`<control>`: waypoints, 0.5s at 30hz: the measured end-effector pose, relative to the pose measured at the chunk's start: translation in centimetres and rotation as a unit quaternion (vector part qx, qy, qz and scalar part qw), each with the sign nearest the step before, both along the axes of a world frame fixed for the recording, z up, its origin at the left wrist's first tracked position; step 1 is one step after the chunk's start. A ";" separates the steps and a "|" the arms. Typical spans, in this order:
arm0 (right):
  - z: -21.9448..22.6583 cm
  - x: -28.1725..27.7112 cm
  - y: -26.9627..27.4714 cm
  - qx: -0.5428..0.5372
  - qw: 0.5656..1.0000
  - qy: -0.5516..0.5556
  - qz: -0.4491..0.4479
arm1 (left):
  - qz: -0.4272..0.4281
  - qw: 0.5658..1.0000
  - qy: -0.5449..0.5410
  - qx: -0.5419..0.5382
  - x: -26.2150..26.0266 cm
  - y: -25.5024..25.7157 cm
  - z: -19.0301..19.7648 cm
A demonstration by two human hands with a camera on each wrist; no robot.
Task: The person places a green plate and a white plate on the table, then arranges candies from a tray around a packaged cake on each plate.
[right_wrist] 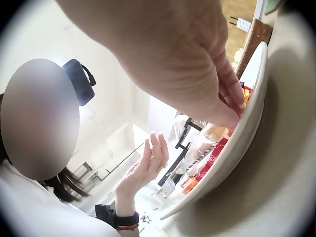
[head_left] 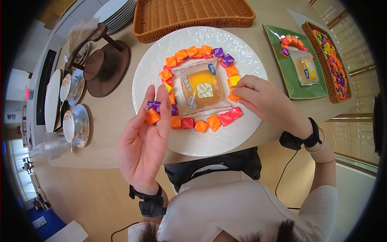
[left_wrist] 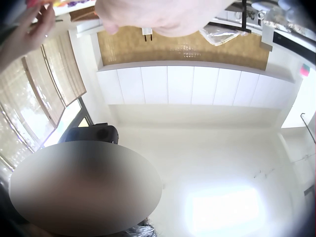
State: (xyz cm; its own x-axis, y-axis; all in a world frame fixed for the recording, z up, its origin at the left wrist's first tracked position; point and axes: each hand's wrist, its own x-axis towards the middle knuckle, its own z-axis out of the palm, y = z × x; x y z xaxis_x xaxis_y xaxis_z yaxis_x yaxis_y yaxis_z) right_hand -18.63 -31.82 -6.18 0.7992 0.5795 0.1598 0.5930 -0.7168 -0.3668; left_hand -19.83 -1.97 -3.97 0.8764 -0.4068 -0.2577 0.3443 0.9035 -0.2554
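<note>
On a large white plate [head_left: 242, 135], square wrapped candies [head_left: 175, 122] in orange, red, yellow and purple form a ring around a packaged cake [head_left: 206, 86]. My left hand [head_left: 144, 139] hovers over the plate's left part, palm turned up. A purple candy [head_left: 153, 105] and an orange candy [head_left: 152, 116] are held between its thumb and fingers. Fingertips of my right hand [head_left: 266, 99] pinch an orange candy [head_left: 234, 96] on the ring's right side, just below a yellow one. In the right wrist view those fingers reach over the plate's rim [right_wrist: 247, 140] and partly hide the candies.
A green plate [head_left: 314, 92] to the right carries another packaged cake and candies, beside a wicker basket [head_left: 346, 95] of loose candies. Behind stands an empty wicker tray [head_left: 193, 18]. A dark wooden stand [head_left: 111, 72], stacked plates [head_left: 117, 18] and cups with saucers [head_left: 82, 129] occupy the left.
</note>
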 end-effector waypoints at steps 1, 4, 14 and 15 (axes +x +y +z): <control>0.1 -0.1 -0.1 0.000 1.000 -0.003 0.003 | -0.008 1.000 0.003 0.020 0.0 -0.2 0.2; -0.1 -0.1 -0.1 0.010 1.000 -0.018 0.010 | -0.030 0.999 0.011 0.039 0.0 -1.1 0.6; 3.7 -2.2 3.1 0.188 0.981 -0.047 -0.013 | -0.229 0.964 -0.062 0.118 -0.3 -4.0 0.9; 3.9 -2.1 3.5 0.188 0.981 -0.047 -0.013 | -0.243 0.959 -0.065 0.130 -0.3 -4.1 0.8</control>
State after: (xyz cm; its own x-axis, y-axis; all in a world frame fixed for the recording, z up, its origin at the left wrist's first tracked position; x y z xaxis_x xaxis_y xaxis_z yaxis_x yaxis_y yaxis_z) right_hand -20.69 -28.28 -2.31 0.7849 0.4440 0.4322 0.6196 -0.5566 -0.5534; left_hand -20.17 -6.05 -3.12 0.6320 -0.7118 -0.3065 0.7540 0.6561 0.0312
